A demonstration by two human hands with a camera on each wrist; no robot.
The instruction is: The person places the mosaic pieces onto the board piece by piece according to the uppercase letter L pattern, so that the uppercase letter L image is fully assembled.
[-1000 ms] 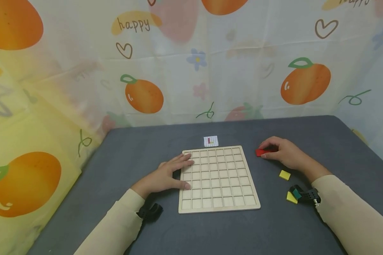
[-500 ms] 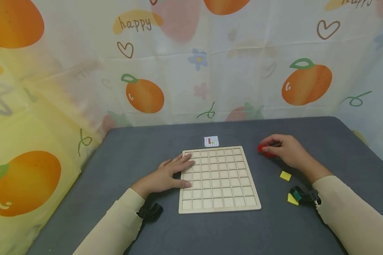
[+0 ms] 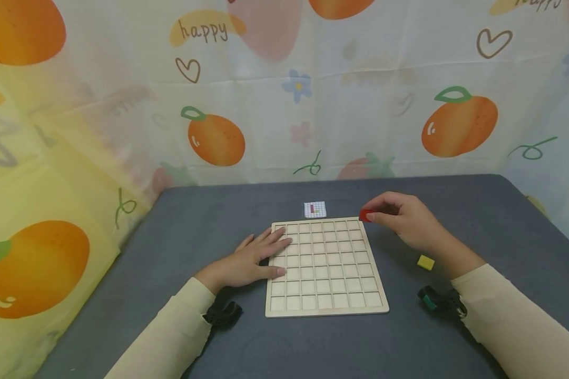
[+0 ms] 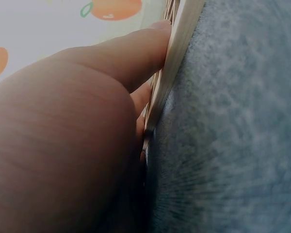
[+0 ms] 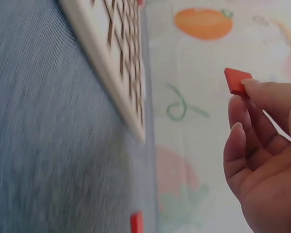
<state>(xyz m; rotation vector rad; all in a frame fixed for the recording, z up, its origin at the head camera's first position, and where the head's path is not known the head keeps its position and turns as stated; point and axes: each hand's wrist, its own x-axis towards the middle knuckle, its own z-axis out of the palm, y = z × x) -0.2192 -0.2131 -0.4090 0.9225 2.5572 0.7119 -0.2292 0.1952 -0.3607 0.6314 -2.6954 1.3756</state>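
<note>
A pale wooden grid board (image 3: 327, 272) with rows of shallow square cells lies on the dark table. My left hand (image 3: 246, 264) rests on its left edge with the fingers spread over the outer cells; in the left wrist view the thumb (image 4: 136, 51) reaches onto the board's rim. Raised by the far right corner of the board, my right hand (image 3: 410, 221) pinches a small red square tile (image 3: 365, 216) between thumb and fingers. The right wrist view shows this red tile (image 5: 236, 80) held up off the table.
Beyond the board lies a small printed grid card (image 3: 315, 209) with coloured marks. A yellow tile (image 3: 425, 262) is on the table below the right hand. Another red piece (image 5: 137, 222) shows low in the right wrist view. A patterned curtain (image 3: 265, 137) hangs behind the table.
My right hand has lifted the red tile and carried it left to the board's far right corner. The lower yellow tile is now out of sight by the right wrist strap. The left hand stays put.
</note>
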